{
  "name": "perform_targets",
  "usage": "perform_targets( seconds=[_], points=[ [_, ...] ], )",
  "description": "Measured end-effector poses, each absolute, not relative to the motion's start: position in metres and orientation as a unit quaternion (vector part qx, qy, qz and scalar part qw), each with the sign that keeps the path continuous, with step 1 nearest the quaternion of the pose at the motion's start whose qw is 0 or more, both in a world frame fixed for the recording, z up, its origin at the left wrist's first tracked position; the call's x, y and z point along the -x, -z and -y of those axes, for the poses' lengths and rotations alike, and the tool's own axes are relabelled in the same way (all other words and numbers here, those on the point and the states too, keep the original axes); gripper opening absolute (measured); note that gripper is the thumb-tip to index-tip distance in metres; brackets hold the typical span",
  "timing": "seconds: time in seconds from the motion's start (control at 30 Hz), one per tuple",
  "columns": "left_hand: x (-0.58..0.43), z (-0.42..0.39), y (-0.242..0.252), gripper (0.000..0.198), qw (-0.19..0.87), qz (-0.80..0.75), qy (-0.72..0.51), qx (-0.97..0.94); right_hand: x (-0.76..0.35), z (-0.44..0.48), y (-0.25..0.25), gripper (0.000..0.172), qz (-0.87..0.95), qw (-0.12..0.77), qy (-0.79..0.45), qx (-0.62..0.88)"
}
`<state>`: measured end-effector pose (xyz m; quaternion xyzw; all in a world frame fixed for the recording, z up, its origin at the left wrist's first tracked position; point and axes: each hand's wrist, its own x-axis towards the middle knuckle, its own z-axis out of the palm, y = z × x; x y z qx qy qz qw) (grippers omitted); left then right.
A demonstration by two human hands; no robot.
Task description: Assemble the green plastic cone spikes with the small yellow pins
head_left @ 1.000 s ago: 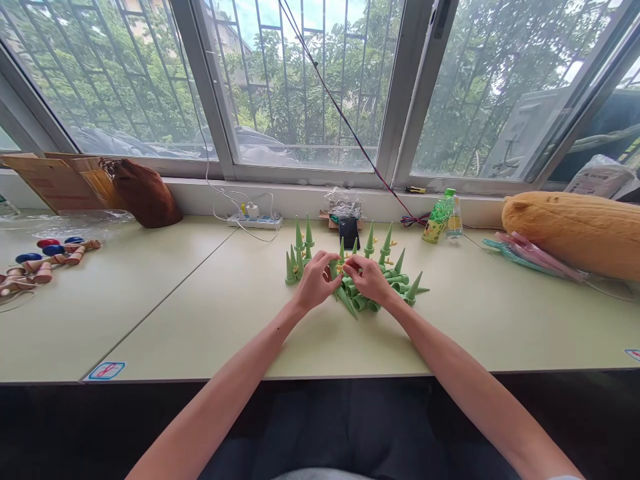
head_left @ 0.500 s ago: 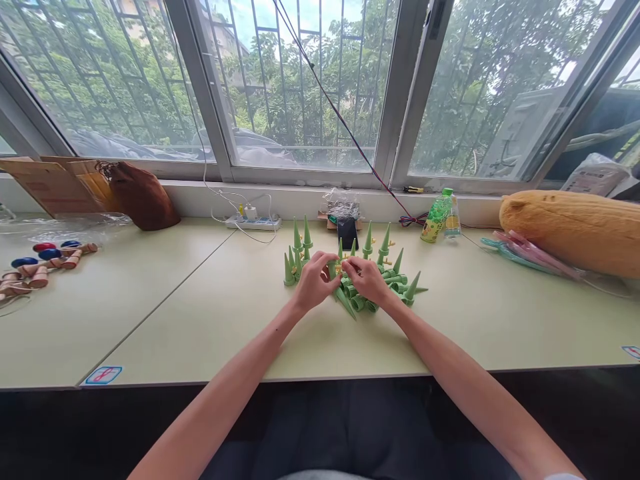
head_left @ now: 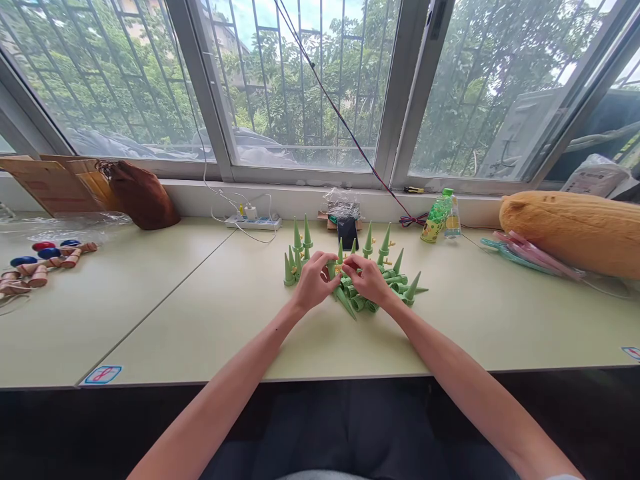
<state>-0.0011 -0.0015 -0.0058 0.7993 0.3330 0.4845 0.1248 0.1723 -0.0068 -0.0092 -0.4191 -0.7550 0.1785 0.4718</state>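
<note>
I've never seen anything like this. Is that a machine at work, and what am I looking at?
No machine here: those are a person's two bare hands, seen from a camera worn on their head. The left hand holds a green plastic piece; the right hand works close beside it at a small yellow part. Whether it grips that is unclear. Around them on the table are green spikes, some upright, some lying. Further back are a phone and a green-capped bottle.
</note>
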Motion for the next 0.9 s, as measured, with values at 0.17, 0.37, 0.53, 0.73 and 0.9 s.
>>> perform_targets(
  seconds=[0.17, 0.37, 0.53, 0.73, 0.9],
  points=[
    [0.0015, 0.0015, 0.0062, 0.029, 0.126, -0.331, -0.479, -0.803, -0.1730, 0.0076, 0.0082, 0.023, 0.758, 0.462, -0.171, 0.427],
    [0.0020, 0.0017, 0.0065, 0.029, 0.133, -0.322, -0.476, -0.808, -0.1727, 0.0082, 0.0070, 0.030, 0.761, 0.452, -0.165, 0.434],
    [0.0014, 0.0023, 0.0059, 0.029, 0.130, -0.317, -0.477, -0.809, -0.1722, 0.0088, 0.0062, 0.035, 0.759, 0.451, -0.170, 0.438],
    [0.0013, 0.0034, 0.0054, 0.028, 0.118, -0.310, -0.472, -0.817, -0.1717, 0.0099, 0.0051, 0.036, 0.755, 0.452, -0.178, 0.440],
    [0.0016, 0.0044, 0.0045, 0.028, 0.095, -0.301, -0.470, -0.824, -0.1715, 0.0083, 0.0060, 0.038, 0.752, 0.457, -0.181, 0.439]
  ],
)
